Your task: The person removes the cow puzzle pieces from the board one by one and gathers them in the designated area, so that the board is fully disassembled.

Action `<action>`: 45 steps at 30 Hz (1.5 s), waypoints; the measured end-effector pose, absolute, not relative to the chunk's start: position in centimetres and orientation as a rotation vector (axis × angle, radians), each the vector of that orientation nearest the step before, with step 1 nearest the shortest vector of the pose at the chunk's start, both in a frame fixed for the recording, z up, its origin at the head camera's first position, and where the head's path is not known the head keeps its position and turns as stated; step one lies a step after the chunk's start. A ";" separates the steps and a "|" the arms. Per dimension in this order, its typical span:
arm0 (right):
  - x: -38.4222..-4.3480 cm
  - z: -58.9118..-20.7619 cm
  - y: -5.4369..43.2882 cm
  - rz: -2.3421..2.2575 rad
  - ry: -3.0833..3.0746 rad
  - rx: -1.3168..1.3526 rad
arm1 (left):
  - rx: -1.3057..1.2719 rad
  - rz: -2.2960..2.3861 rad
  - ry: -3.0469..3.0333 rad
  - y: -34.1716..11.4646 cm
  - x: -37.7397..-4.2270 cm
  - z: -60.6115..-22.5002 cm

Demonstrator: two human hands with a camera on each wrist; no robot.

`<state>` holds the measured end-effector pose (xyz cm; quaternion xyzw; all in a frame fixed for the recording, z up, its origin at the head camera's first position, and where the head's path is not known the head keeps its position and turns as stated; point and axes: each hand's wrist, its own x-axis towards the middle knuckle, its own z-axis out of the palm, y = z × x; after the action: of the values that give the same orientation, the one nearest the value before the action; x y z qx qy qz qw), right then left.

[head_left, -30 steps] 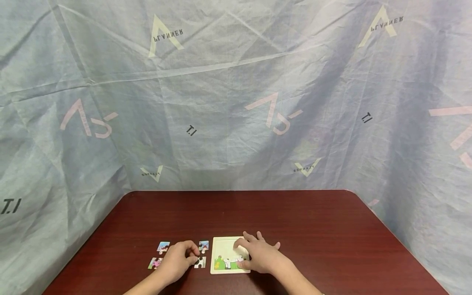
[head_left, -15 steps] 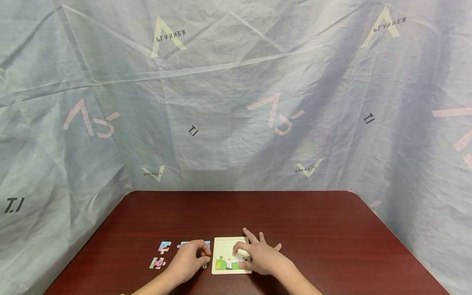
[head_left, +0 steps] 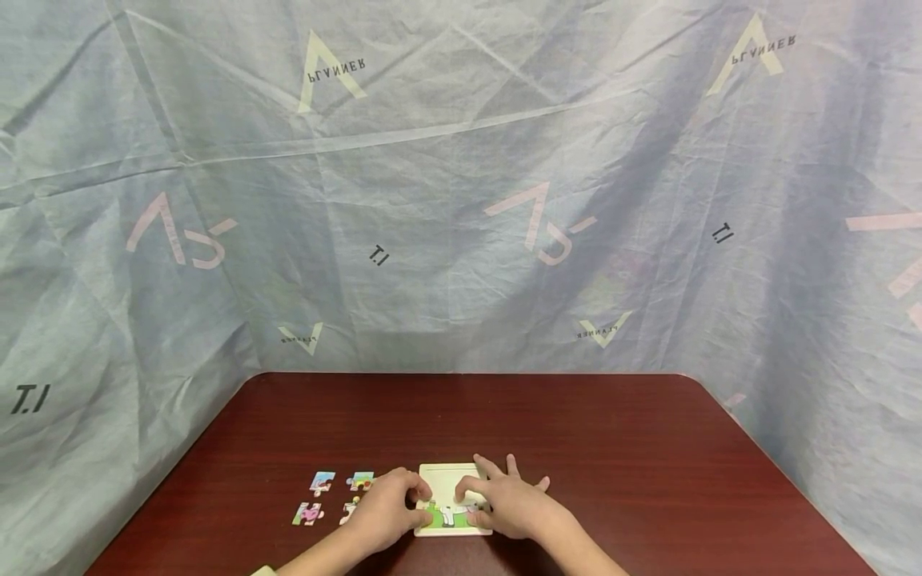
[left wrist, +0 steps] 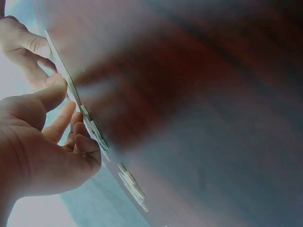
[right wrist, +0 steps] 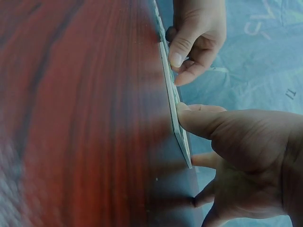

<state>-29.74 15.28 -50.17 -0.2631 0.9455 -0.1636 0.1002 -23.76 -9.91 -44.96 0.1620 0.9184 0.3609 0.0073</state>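
A pale square puzzle tray (head_left: 439,478) lies on the table, with picture pieces showing green grass and white figures (head_left: 448,516) fitted along its near side. My left hand (head_left: 389,506) is at its left edge, thumb and index finger apart, fingertips overlapping the near-left corner in the head view. Nothing shows between them. On the right side, my right hand (head_left: 513,502) touches the tray with its thumb on the edge and bent index finger over the inside, other fingers spread. The right wrist view shows its thumb (right wrist: 199,120) pressing the tray's edge (right wrist: 173,101).
Left of the tray lie loose jigsaw pieces: a blue one (head_left: 322,481), a pink and green one (head_left: 308,514), one with yellow and red (head_left: 362,480) and one partly behind my left hand (head_left: 350,507). A grey printed cloth (head_left: 446,264) hangs behind the dark red table (head_left: 576,424).
My left hand has moved right, from over the loose pieces to the tray's left edge, uncovering pieces behind it. The right hand stays at the tray's right side.
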 end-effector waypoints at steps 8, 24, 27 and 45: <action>-26.6 -45.6 14.3 -0.466 2.789 -0.760 | 0.497 1.104 2.902 -9.6 -23.8 -45.1; -25.2 -43.9 13.9 -0.462 2.794 -0.792 | 0.489 1.105 2.888 -9.3 -23.8 -45.2; -25.2 -43.9 13.9 -0.462 2.795 -0.793 | 0.494 1.109 2.885 -9.3 -23.9 -45.1; -26.6 -45.7 14.1 -0.507 2.759 -0.765 | 0.465 1.138 2.850 -8.9 -24.1 -45.0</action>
<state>-26.64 14.11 -45.69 -0.2614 0.9424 -0.1732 0.1165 -24.15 -8.94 -45.00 0.1497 0.9181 0.3666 0.0190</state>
